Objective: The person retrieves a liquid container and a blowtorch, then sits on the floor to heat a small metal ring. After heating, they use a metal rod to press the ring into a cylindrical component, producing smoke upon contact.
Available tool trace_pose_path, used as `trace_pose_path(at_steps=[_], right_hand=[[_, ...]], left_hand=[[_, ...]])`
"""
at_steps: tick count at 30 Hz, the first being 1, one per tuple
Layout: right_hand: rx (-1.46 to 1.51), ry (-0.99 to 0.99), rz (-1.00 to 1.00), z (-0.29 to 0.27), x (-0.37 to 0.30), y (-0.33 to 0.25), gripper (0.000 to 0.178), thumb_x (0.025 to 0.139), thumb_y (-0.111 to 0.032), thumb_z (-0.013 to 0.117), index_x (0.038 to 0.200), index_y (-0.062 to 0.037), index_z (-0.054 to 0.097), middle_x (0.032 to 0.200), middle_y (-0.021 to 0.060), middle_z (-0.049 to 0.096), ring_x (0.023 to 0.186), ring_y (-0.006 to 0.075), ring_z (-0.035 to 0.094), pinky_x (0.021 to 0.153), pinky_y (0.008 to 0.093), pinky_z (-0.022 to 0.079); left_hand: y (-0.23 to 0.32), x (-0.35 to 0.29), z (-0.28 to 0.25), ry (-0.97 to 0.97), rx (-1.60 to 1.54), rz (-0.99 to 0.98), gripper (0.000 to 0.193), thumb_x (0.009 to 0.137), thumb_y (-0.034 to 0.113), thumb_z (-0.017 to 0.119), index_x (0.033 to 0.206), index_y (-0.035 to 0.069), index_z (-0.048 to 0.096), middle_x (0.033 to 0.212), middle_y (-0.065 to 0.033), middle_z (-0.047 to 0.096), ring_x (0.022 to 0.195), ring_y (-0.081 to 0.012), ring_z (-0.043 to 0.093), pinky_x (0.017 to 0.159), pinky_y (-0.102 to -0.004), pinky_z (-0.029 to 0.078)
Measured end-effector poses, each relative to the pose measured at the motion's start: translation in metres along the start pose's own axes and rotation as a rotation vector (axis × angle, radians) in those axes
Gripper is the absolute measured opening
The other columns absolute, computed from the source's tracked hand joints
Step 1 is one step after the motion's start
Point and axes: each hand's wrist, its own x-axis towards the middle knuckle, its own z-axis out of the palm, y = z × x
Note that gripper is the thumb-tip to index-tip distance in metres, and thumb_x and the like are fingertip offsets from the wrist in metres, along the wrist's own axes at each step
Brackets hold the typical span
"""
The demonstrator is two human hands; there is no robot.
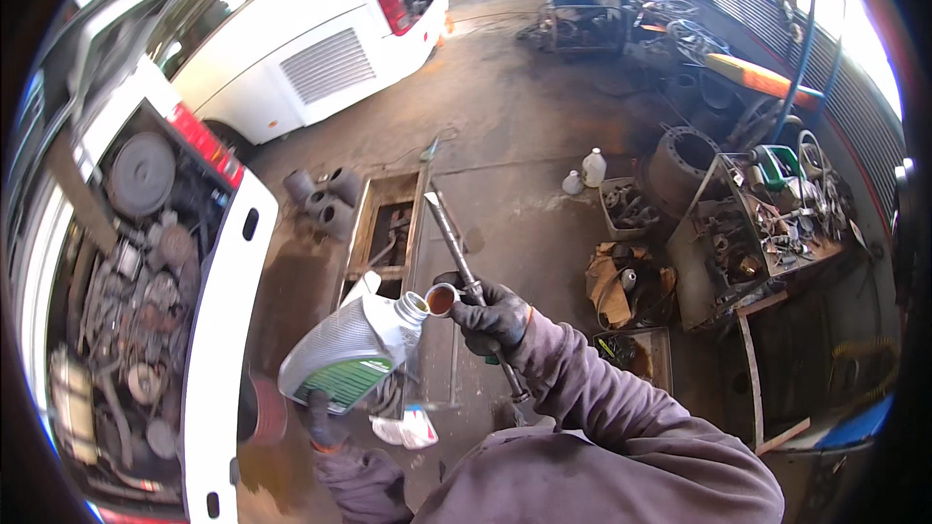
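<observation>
My left hand (320, 419), in a dark glove, grips the lower end of a grey plastic oil jug (335, 354) with a green label. The jug is tilted, its uncapped mouth pointing up and right. Close by that mouth, my gloved right hand (495, 315) pinches a small round cup or cap (442, 301) with a reddish-brown inside. Whether liquid is in it, I cannot tell. The same hand is wrapped round a long metal tube-shaped tool (451, 238), which slants from upper left to lower right. Its exact kind is unclear.
An open engine bay (146, 320) of a vehicle stands on the left. A white bus (291, 49) is behind it. A framed floor pit (364, 233) lies ahead. White jugs (593, 167), a parts crate (629, 209) and a cluttered metal bench (704, 272) are at right.
</observation>
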Motion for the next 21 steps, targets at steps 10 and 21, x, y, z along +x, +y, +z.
trace_pose_path(at_steps=[10,21], right_hand=[[0.011,0.252,-0.268,-0.122,0.114,-0.123,0.044,0.092,-0.017,0.070,0.131,-0.0088,0.053,0.076,-0.0006,0.056,0.043,0.0091,0.042,0.039,0.0257,0.032],[-0.014,-0.101,-0.231,-0.307,0.351,-0.323,0.046,0.093,-0.016,0.068,0.133,-0.0059,0.047,0.088,0.0043,0.062,0.041,0.0092,0.042,0.036,0.0282,0.032]], left_hand=[[-0.157,0.168,0.166,-0.218,-0.085,-0.322,0.067,0.075,0.009,0.080,0.134,-0.001,0.052,0.127,-0.0123,0.061,0.111,-0.0225,0.061,0.098,-0.0375,0.048],[-0.340,0.412,0.328,-0.260,0.021,-0.342,0.084,0.063,0.011,0.086,0.136,0.000,0.044,0.119,-0.0114,0.061,0.108,-0.0227,0.062,0.090,-0.0366,0.054]])
